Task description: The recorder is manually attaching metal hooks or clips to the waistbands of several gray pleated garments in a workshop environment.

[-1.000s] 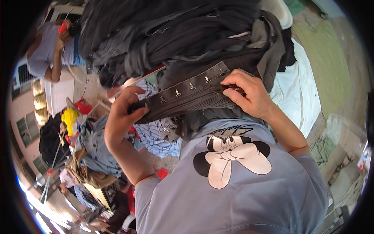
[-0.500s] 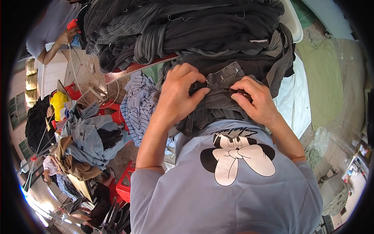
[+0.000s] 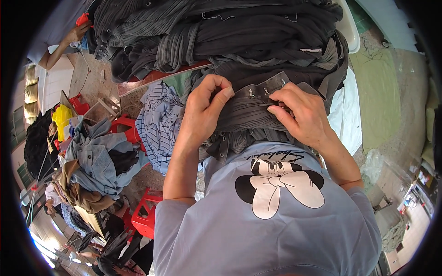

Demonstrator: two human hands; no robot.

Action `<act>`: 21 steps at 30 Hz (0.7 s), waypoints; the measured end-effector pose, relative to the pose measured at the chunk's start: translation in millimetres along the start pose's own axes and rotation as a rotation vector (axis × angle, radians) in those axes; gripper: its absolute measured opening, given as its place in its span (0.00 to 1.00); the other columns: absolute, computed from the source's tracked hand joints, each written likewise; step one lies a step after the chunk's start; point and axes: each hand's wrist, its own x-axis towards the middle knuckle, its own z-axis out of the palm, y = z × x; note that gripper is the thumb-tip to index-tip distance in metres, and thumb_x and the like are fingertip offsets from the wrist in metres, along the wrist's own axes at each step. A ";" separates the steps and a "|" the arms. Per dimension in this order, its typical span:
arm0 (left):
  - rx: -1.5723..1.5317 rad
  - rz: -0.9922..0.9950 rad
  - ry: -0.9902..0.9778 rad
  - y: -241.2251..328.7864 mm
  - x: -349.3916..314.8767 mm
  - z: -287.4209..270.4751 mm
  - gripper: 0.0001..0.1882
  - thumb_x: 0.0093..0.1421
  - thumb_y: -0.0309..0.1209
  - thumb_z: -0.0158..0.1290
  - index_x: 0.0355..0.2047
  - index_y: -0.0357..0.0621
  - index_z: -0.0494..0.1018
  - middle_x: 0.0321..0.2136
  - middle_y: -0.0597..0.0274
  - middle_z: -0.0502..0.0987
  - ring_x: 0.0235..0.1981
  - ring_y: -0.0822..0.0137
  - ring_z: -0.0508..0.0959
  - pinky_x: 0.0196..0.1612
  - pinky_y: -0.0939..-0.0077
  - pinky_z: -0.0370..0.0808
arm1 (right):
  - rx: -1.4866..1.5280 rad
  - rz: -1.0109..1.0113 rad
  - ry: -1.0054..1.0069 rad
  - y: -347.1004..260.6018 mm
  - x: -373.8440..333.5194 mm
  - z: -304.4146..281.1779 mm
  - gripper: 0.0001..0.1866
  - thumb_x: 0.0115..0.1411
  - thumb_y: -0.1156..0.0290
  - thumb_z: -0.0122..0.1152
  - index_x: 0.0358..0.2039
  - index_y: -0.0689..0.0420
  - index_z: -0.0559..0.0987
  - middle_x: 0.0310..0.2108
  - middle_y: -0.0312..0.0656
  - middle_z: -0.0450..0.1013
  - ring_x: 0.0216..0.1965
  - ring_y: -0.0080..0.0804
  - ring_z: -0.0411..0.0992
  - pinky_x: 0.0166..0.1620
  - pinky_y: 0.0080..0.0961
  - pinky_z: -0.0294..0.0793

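A dark grey ribbed garment (image 3: 251,112) lies across my lap and the near edge of the clothes pile. Along its flat band (image 3: 262,88) sit several small metal hooks (image 3: 251,94). At the band's left end, my left hand (image 3: 202,110) is closed, thumb against bent forefinger, pinching the edge. My right hand (image 3: 304,115) curls just right of the hooks, fingertips close to the band. Something dark lies between its thumb and fingers; most of it is hidden, so I cannot tell what it is.
A big heap of dark garments (image 3: 239,41) covers the table ahead, beside a white tub (image 3: 352,27). Striped blue shirts (image 3: 159,122), denim clothes (image 3: 103,154) and a red stool (image 3: 147,214) are at left. A co-worker's hand (image 3: 77,33) holds a red tool at far left.
My left hand has moved slightly left and turned, its thumb now up against the forefinger. The hooked band lies more stretched out. My right hand shifted slightly. The co-worker's arm moved left.
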 end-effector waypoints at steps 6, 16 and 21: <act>-0.232 -0.066 -0.019 2.7 3.4 -5.6 0.04 0.67 0.25 0.56 0.36 0.38 0.74 0.36 0.70 0.74 0.37 0.79 0.71 0.42 0.83 0.69 | -0.037 -0.062 0.020 -17.2 18.0 15.2 0.11 0.58 0.67 0.69 0.34 0.57 0.76 0.30 0.40 0.71 0.27 0.38 0.75 0.28 0.32 0.74; -0.353 -0.067 -0.064 1.2 5.5 -10.9 0.03 0.65 0.23 0.57 0.35 0.36 0.75 0.41 0.67 0.73 0.41 0.77 0.72 0.47 0.82 0.68 | -0.221 -0.143 0.031 -29.2 32.6 30.6 0.13 0.56 0.68 0.70 0.27 0.56 0.72 0.27 0.38 0.67 0.26 0.33 0.75 0.26 0.29 0.74; -0.331 -0.077 -0.078 0.2 5.9 -10.3 0.03 0.65 0.23 0.57 0.35 0.36 0.75 0.41 0.68 0.73 0.41 0.77 0.71 0.48 0.82 0.68 | -0.190 -0.125 0.003 -25.7 30.5 28.1 0.10 0.57 0.70 0.69 0.30 0.58 0.75 0.28 0.39 0.70 0.26 0.35 0.75 0.26 0.30 0.74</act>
